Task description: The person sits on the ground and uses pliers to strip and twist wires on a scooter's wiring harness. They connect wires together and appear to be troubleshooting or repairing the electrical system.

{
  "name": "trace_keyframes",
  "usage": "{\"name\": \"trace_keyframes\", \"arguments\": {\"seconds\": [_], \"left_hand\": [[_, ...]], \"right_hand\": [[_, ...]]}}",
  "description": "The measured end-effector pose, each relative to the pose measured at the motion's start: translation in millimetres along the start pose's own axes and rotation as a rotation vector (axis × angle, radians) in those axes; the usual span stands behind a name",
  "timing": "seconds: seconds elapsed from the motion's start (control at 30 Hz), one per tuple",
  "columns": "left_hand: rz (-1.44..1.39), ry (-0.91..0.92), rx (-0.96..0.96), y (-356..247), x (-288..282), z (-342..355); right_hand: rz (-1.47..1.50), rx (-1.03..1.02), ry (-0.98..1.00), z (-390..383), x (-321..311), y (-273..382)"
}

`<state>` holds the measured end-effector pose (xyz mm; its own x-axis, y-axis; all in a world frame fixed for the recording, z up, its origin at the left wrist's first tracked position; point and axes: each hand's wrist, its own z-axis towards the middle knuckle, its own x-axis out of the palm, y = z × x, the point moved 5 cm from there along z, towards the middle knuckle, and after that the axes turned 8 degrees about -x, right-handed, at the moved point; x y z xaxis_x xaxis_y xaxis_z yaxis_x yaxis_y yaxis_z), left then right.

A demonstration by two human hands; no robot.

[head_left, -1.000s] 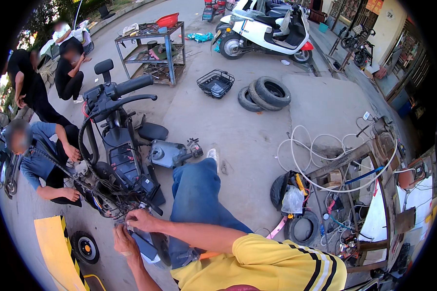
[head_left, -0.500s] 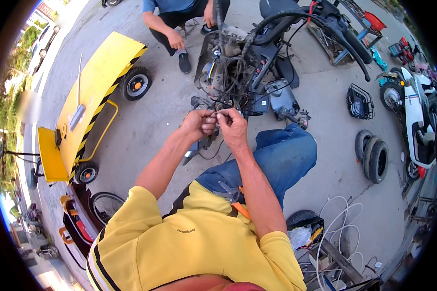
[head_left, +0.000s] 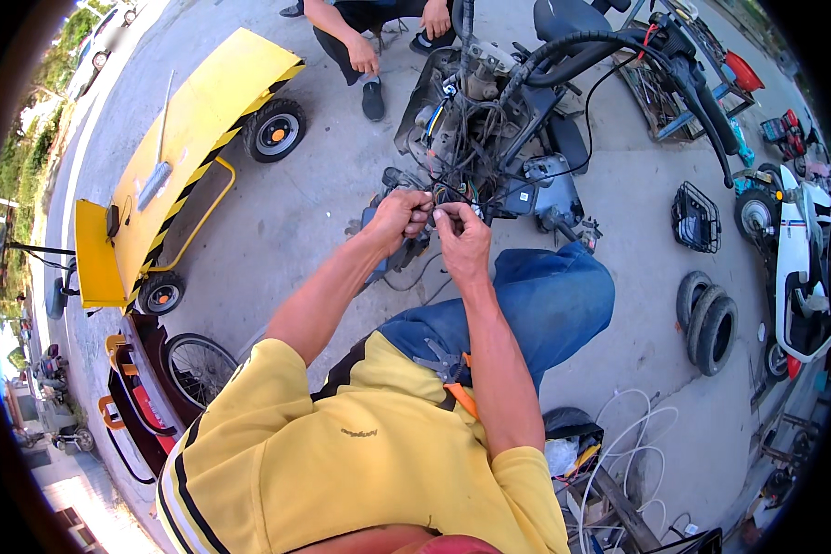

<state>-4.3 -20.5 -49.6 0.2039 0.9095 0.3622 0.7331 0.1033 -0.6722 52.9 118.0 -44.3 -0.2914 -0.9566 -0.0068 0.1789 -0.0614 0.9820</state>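
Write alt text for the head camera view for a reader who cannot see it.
A person in a yellow shirt pinches a bundle of wires on a stripped scooter with the left hand and right hand. A second person crouches behind it; a yellow cart stands left, stacked tyres right.

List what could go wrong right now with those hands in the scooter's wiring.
1. Both hands, left hand and right hand, pinch thin wires in a dense tangle; a pull could snag or tear neighbouring leads.
2. Bare fingers on possibly exposed conductors might short or shock; whether power is off cannot be seen.
3. Pliers resting loosely on the lap could slide onto the concrete if the leg shifts.
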Motion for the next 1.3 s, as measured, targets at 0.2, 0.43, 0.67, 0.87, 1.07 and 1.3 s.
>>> {"name": "trace_keyframes", "arguments": {"seconds": [0.2,0.43,0.67,0.87,1.07,1.3], "left_hand": [[0.089,-0.082,0.079,-0.8,-3.1,-2.7],[-0.268,-0.003,0.009,7.4,1.4,-24.9],[-0.261,0.211,-0.008,16.0,-4.1,-2.0],[-0.123,0.188,0.014,4.4,-13.0,-2.6],[-0.164,0.141,0.074,1.1,-26.5,0.8],[-0.161,0.046,0.131,-18.8,-15.9,-11.6]], "right_hand": [[-0.043,0.017,0.017,-1.6,0.8,7.4],[0.079,0.099,-0.006,1.1,-0.8,-5.4],[0.180,0.155,0.088,0.1,4.0,-6.7],[-0.065,0.137,0.151,-9.3,-1.3,-4.4],[-0.209,0.048,0.135,-20.0,-9.5,6.2],[-0.309,0.091,0.028,-17.9,-23.5,10.8]]}}
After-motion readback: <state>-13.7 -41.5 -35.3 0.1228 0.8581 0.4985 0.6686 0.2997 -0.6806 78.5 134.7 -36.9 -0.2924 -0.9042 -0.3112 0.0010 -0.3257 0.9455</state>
